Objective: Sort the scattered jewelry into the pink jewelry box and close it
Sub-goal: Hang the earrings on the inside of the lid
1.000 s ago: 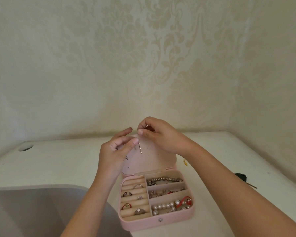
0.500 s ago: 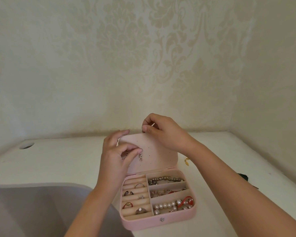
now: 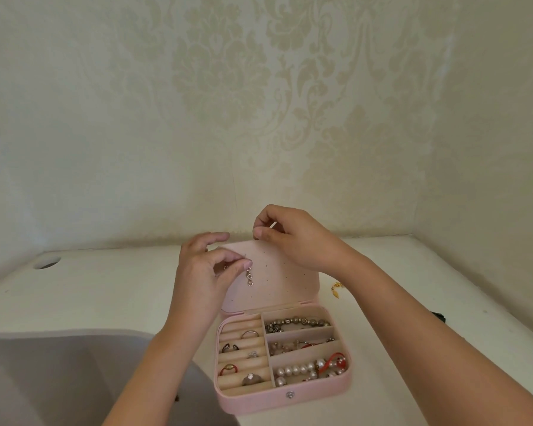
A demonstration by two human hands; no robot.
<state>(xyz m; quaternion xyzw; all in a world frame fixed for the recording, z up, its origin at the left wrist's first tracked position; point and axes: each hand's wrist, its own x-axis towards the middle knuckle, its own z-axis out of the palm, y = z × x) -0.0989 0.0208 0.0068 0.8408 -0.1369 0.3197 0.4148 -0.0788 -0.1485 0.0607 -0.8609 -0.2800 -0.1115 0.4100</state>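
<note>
While the box (image 3: 259,401) sat open on the table (image 3: 111,296) just below my wrists, the fingers (image 3: 236,263) of my left hand (image 3: 203,272) pinched the top of a dangling earring (image 3: 249,275). Thumb and forefinger were closed on it and held it against the inner face of the upright lid (image 3: 290,281). The earring hung straight down from those fingertips, over the rows of small holes in the lid's panel. The other fingers of that hand were loosely curled, and one reached toward the lid's top edge.

My right hand (image 3: 299,241) was above and to the right of the pinching fingers. It gripped the lid's top edge, thumb on the front and the rest curled behind. I could not tell whether anything small sat between them.

Below my left fingers, the padded rolls in the box's left half held several rings (image 3: 250,334). Below my right fingers, three compartments held a grey bead bracelet (image 3: 299,321), a mixed strand, and a string of pearls (image 3: 296,371) with a red cord. Right of my right wrist, a small gold piece (image 3: 336,291) lay on the table, just beside the lid and outside the box.
</note>
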